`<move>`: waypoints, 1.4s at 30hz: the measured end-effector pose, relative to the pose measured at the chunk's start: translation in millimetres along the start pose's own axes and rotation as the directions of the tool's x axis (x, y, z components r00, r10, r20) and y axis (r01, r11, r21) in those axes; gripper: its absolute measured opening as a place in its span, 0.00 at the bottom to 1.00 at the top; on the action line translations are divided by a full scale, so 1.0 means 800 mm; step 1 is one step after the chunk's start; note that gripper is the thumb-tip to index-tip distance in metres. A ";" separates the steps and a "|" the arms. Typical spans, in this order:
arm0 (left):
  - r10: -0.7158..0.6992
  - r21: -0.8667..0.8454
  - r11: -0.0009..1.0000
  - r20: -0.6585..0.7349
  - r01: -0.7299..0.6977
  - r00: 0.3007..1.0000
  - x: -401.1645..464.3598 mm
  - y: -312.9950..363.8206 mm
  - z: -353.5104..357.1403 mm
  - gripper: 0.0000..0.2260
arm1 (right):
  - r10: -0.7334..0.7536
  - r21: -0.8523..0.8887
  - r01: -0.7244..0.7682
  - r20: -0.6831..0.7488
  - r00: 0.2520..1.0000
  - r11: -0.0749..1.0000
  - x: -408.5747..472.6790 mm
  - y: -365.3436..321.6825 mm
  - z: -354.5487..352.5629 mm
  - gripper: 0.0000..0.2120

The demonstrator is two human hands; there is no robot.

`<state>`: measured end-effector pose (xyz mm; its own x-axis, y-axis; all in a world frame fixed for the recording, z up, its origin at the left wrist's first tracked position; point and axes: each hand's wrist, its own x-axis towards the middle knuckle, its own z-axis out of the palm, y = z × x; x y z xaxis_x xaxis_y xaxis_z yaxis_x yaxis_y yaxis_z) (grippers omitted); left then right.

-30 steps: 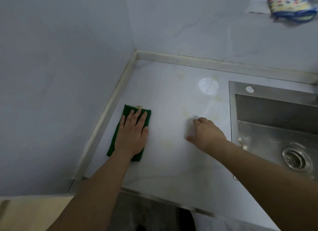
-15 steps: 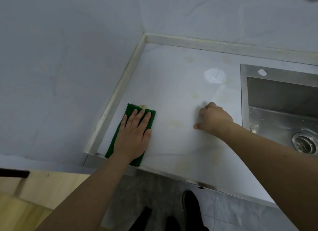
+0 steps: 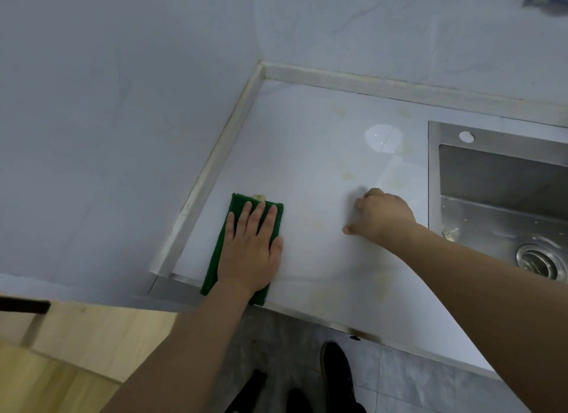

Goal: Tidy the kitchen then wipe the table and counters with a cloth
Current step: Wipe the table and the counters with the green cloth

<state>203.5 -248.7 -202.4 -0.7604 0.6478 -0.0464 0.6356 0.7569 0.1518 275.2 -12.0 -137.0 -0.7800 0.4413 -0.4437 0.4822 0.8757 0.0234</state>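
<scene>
White counter [image 3: 307, 142], corner by sink [image 3: 498, 179]: wiping step under way. Pressing green cloth [image 3: 224, 243] flat under left hand [image 3: 250, 252], fingers straight, at near-left edge. Bracing with right hand [image 3: 381, 217], fingers curled, holding nothing. Next, probably sweeping far-right over yellowish stains [image 3: 347, 174].

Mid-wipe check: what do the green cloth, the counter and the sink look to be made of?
Green cloth: soft woven or microfibre fabric, matte, folded flat under the left hand. Counter: glossy stone or glazed tile, pale with faint veining; it mirrors a round light and shows yellowish stains. Sink: brushed stainless steel by its grey satin sheen and sharp folded edges.
</scene>
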 end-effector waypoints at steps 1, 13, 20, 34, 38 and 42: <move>-0.003 0.004 1.000 0.004 0.003 1.000 0.002 0.000 0.000 0.30 | -0.017 -0.017 0.016 -0.043 0.999 1.000 0.000 0.002 -0.001 0.16; -0.056 -0.011 0.998 -0.003 0.056 0.998 0.091 0.022 -0.004 0.31 | -0.146 -0.213 0.104 -0.194 0.970 0.972 0.052 0.016 -0.030 0.10; -0.061 -0.011 0.998 -0.031 0.060 0.998 0.167 0.033 -0.002 0.29 | -0.062 0.038 0.070 -0.176 0.982 0.997 0.113 0.038 -0.069 0.16; -0.039 0.026 0.999 -0.060 0.041 0.997 0.327 0.049 -0.004 0.29 | -0.026 0.153 0.034 -0.056 0.998 0.988 0.265 0.091 -0.122 0.50; -0.035 0.023 0.999 -0.050 0.036 0.998 0.370 0.052 -0.007 0.27 | -0.027 0.100 0.028 -0.004 1.000 0.995 0.289 0.103 -0.134 0.59; -0.025 0.030 0.999 -0.044 0.026 0.999 0.414 0.054 -0.009 0.27 | -0.022 0.118 0.015 0.063 0.998 0.993 0.307 0.105 -0.140 0.61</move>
<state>-21.7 -2.1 -203.9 -0.7809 0.6247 -0.0062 0.6195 0.7756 0.1211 79.5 191.9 -143.5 -0.7639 0.4087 -0.4995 0.5144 0.8529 -0.0887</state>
